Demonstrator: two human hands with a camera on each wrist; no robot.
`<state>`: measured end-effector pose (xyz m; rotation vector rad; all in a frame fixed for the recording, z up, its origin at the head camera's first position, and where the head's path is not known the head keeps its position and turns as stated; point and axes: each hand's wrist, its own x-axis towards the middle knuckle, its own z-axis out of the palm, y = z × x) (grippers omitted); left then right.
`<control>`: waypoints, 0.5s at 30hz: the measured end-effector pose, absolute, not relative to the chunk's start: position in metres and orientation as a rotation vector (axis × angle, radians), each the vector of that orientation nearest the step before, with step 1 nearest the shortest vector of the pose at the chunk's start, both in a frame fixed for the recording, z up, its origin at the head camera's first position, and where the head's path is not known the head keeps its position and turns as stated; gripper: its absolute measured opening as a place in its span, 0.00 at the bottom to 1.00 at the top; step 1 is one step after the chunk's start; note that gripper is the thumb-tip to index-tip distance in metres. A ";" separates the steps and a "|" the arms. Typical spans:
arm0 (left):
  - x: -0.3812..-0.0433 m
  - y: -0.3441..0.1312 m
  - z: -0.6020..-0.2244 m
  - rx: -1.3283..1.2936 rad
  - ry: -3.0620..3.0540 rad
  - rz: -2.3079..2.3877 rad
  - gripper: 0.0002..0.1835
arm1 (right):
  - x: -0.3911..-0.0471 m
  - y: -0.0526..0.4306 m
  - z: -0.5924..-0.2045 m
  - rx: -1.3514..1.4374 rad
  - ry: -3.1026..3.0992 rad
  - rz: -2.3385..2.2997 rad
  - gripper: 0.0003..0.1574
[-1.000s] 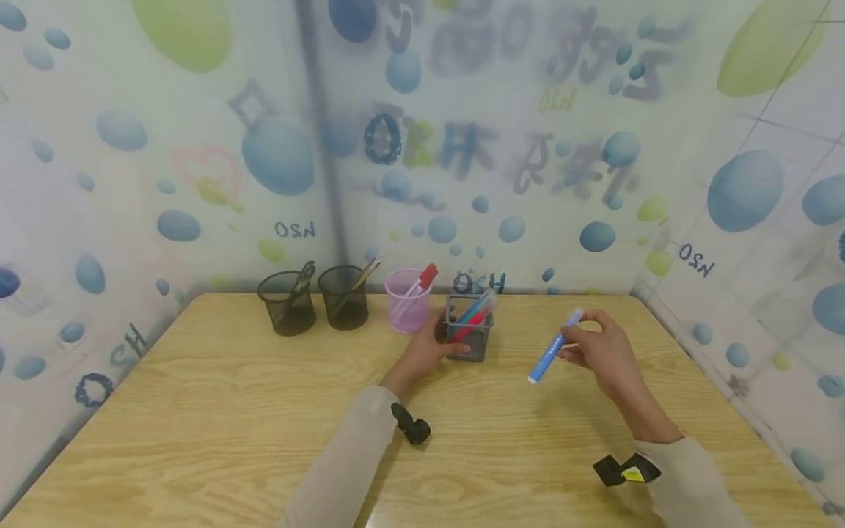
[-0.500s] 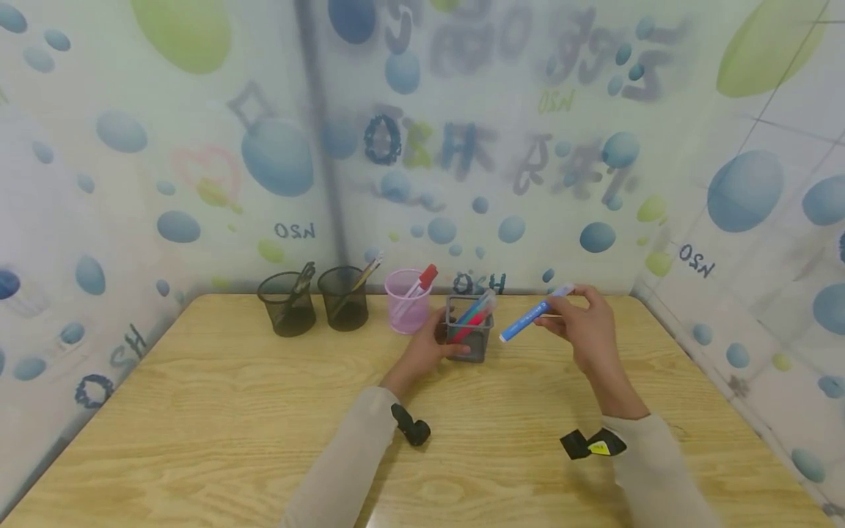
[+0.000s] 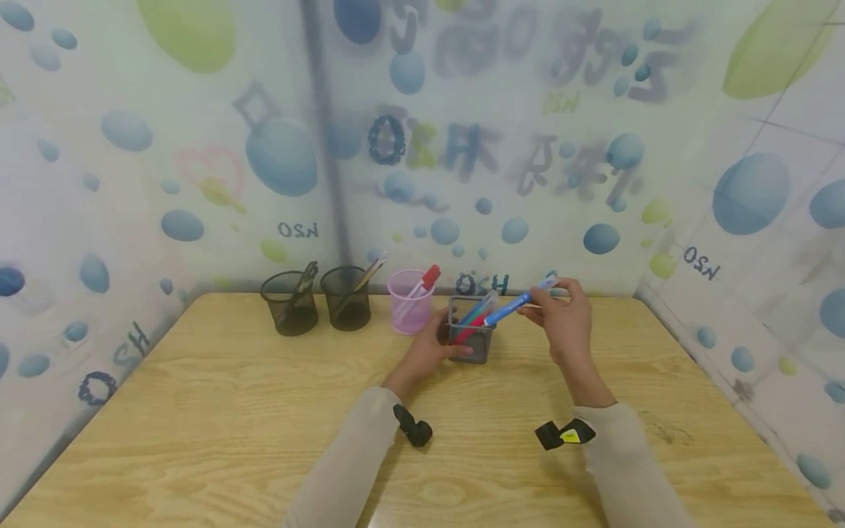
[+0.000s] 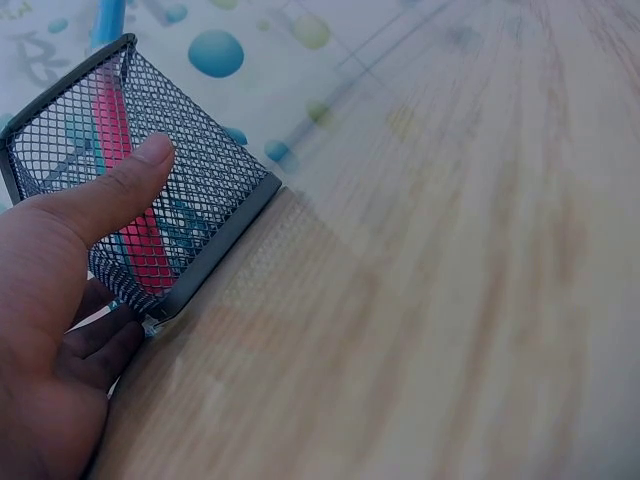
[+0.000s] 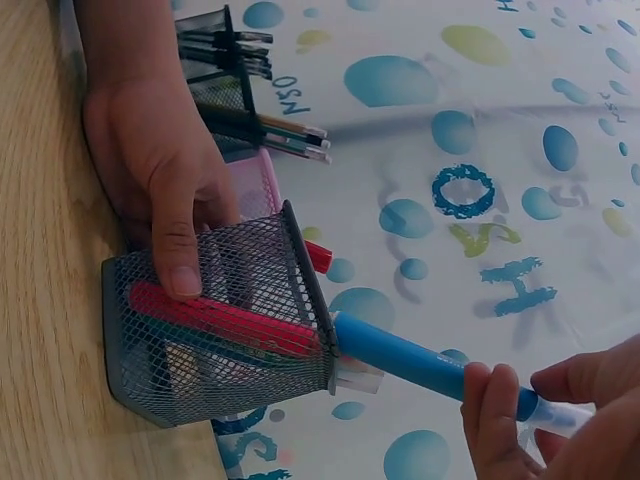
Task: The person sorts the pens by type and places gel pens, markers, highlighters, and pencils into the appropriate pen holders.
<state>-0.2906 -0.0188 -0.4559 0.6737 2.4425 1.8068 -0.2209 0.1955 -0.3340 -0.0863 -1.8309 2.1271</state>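
In the head view my left hand (image 3: 425, 353) grips the square dark mesh pen holder (image 3: 477, 353), which stands on the table. In the left wrist view its thumb lies across one mesh side. A red marker (image 5: 225, 315) and some bluish or greenish ones lean inside the holder. My right hand (image 3: 569, 319) pinches a blue marker (image 3: 510, 309) near its clear, whitish end. In the right wrist view the blue marker (image 5: 400, 358) slants, its other end right at the holder's rim; whether it is inside I cannot tell.
Left of the holder stand a pink cup (image 3: 411, 315) with red-capped markers, a black mesh cup (image 3: 348, 312) with pencils, and another black mesh cup (image 3: 293, 317) with dark pens. Behind the wooden table (image 3: 231, 411) rises a sheet (image 3: 422, 191) printed with bubbles.
My right hand has moved left and up with the blue marker, bringing its end from the table's right side to the pen holder's rim. The left hand keeps its grip on the holder.
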 end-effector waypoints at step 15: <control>-0.288 -0.018 -0.452 0.670 2.359 1.874 0.46 | -0.230 0.182 -0.352 -0.088 -2.147 1.982 0.20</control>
